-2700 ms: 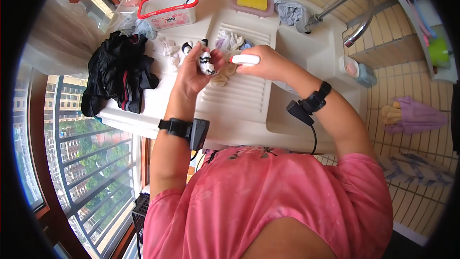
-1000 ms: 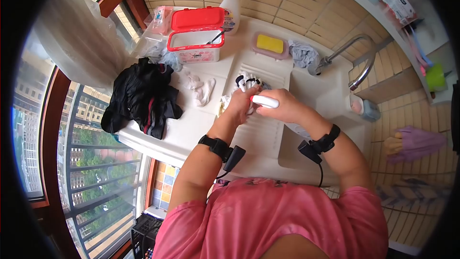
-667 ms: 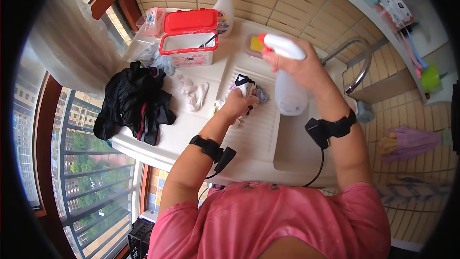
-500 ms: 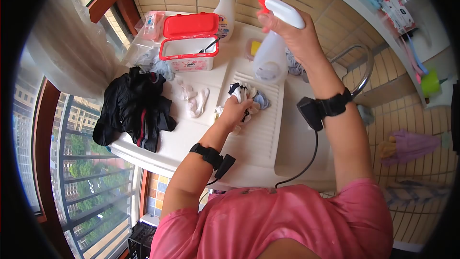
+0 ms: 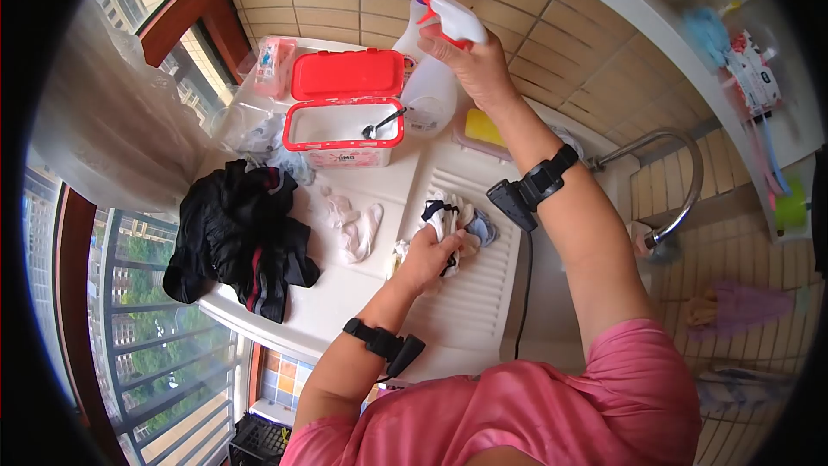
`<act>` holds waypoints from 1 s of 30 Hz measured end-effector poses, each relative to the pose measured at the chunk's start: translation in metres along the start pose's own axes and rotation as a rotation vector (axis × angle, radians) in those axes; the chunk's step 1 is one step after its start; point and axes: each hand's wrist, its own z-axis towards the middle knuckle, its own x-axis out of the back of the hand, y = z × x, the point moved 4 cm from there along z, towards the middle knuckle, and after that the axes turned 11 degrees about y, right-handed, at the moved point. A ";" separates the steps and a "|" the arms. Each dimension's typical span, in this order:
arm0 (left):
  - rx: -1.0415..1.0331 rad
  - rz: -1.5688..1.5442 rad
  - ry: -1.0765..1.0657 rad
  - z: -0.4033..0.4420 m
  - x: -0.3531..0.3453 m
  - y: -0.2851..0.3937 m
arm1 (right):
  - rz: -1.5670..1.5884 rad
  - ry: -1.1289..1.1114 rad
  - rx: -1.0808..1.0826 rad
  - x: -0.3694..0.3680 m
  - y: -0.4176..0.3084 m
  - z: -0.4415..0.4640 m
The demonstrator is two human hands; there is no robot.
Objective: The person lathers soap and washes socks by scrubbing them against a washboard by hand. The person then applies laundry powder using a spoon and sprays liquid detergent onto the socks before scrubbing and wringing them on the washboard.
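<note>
- Behind the back edge of a white moulded counter (image 5: 345, 293), beige wall tiles (image 5: 323, 0).
- Grips a crumpled black-and-white cloth (image 5: 444, 214) in the closed left hand (image 5: 429, 259), over the left side of a white ribbed washboard (image 5: 479, 293).
- Near the back edge, holds a translucent spray bottle with a white-and-red trigger head (image 5: 429, 95) in the right hand (image 5: 474, 65), fingers curled round its top; cannot tell contact between base and counter.
- Just beside the bottle, a raised-lid red-and-white plastic box (image 5: 349, 157).
- Around the front left corner, a heaped black garment with a red stripe (image 5: 233, 233).
- So far, by judgement: has cloth bunched up, bottle well apart from it; has yet to release either; cannot tell wet from dry.
</note>
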 end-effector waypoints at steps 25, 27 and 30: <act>-0.260 0.491 -0.198 -0.037 -0.032 0.031 | -0.246 0.005 -0.662 0.128 0.015 -0.282; -0.325 0.589 -0.141 -0.045 -0.035 0.035 | -0.313 0.183 -0.444 0.139 0.007 -0.302; -0.700 0.766 -0.178 -0.045 -0.052 0.006 | -0.655 0.169 -0.043 0.136 0.003 -0.329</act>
